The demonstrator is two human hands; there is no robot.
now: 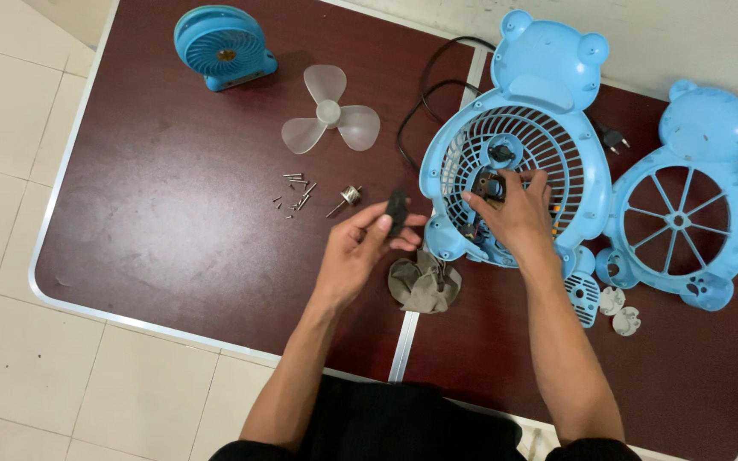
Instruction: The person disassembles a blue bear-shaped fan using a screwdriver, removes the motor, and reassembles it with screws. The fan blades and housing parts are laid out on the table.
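Observation:
My left hand point(360, 248) holds a small flat black part point(397, 211) between thumb and fingers, just above the dark red table point(172, 213). My right hand point(514, 213) rests on the grille of a blue bear-shaped fan housing point(523, 119), its fingers pinching a dark motor piece point(493, 185) at the grille's centre. A crumpled grey-brown cloth point(424, 283) lies between my forearms. The other blue bear-shaped shell point(694, 205), with spokes, lies to the right.
A translucent three-blade propeller point(329, 113) lies at centre back. Loose screws point(296, 192) and a small metal shaft piece point(348, 198) sit left of my left hand. A small round blue fan point(222, 47) stands back left. A black cord with plug point(612, 137) trails behind the housing.

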